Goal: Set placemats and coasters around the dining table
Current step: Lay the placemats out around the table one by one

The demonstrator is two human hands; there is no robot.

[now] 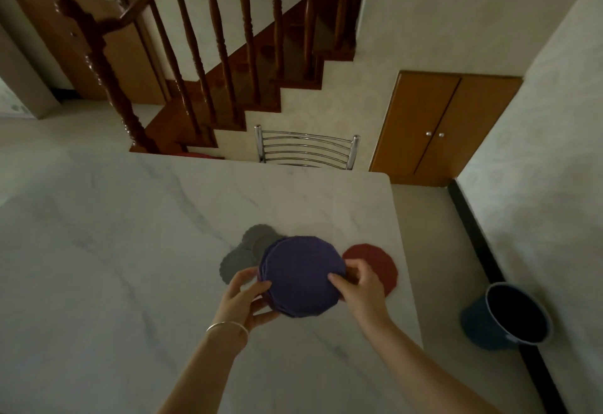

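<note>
A stack of round purple mats [301, 275] is held a little above the white marble dining table [130, 250], near its right end. My left hand [249, 299] grips the stack's left edge, thumb on top and fingers beneath. My right hand [359, 286] pinches the right edge of the top mat. Behind the stack, round grey mats [251, 247] lie overlapping on the table. A round red mat [375, 260] lies flat to the right, partly hidden by my right hand.
A chrome chair back [306, 149] stands at the table's far edge. A dark blue bin [509, 315] sits on the floor right of the table by the wall. A wooden staircase [228, 71] and a low wooden cabinet [447, 126] lie beyond.
</note>
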